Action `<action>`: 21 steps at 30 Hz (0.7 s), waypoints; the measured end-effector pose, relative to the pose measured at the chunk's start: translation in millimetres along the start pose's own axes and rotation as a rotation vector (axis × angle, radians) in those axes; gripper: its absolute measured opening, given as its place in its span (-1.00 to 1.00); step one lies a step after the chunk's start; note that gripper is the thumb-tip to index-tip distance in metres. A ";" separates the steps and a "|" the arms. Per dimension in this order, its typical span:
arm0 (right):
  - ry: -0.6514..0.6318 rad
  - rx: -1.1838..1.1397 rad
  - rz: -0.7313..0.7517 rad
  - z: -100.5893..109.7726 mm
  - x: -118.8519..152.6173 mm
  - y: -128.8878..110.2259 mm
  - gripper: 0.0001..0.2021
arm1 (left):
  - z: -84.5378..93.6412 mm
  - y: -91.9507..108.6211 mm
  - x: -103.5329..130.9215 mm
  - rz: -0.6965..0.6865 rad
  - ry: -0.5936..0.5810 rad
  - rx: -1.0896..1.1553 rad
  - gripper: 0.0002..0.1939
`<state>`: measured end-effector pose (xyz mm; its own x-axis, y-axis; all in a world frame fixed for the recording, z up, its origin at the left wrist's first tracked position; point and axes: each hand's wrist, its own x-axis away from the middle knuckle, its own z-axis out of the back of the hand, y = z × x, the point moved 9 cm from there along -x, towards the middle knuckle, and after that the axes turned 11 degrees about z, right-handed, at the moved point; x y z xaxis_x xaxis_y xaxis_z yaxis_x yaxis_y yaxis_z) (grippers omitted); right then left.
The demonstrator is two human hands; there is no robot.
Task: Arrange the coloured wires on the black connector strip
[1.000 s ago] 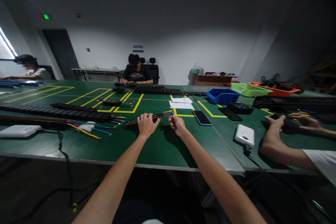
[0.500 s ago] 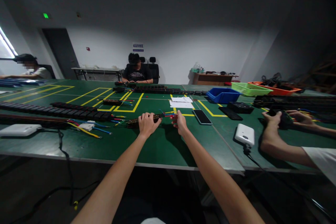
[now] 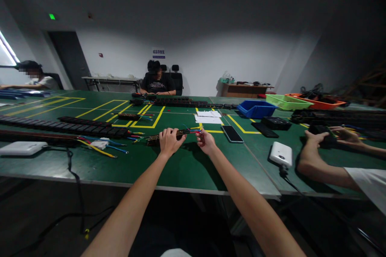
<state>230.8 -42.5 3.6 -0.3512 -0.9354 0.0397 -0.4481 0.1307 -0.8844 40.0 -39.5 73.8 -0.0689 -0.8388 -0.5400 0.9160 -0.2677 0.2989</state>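
A short dark cable assembly (image 3: 153, 140) lies on the green table, with thin coloured wires (image 3: 193, 130) running out of its right end. My left hand (image 3: 170, 141) is wrapped over the assembly's body and holds it near the table. At the wire ends, my right hand (image 3: 206, 140) is closed, its thumb and index finger pinching the tips of the wires. Which wire lies between those fingers is too small to tell. White papers (image 3: 208, 117) lie just beyond my right hand, and a phone (image 3: 232, 133) is to its right.
Long black cable strips (image 3: 90, 127) and a white power bank (image 3: 22, 148) lie at the left. A blue bin (image 3: 256, 109), green tray (image 3: 288, 102) and white device (image 3: 281, 155) are at the right, where another person's hands (image 3: 315, 138) hold a black part.
My right hand has turned slightly and its fingers have curled in at the wire ends. My left hand stays in place. At the right, the other person's hand and black part have shifted a little.
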 end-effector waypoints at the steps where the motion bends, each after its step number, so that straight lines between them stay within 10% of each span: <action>1: 0.001 0.001 0.000 0.7 -0.5 0.2 -0.70 | 0.0 0.0 -0.1 -0.002 -0.001 0.003 -0.47; 21: 0.091 0.047 -0.017 19.8 -7.3 -1.7 -0.79 | -4.8 8.5 3.7 -0.105 -0.064 -0.002 -0.47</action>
<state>250.5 -42.4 -4.4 -0.4177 -0.9036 0.0950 -0.4167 0.0976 -0.9038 49.4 -42.5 70.6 -0.1893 -0.8349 -0.5168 0.9034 -0.3543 0.2416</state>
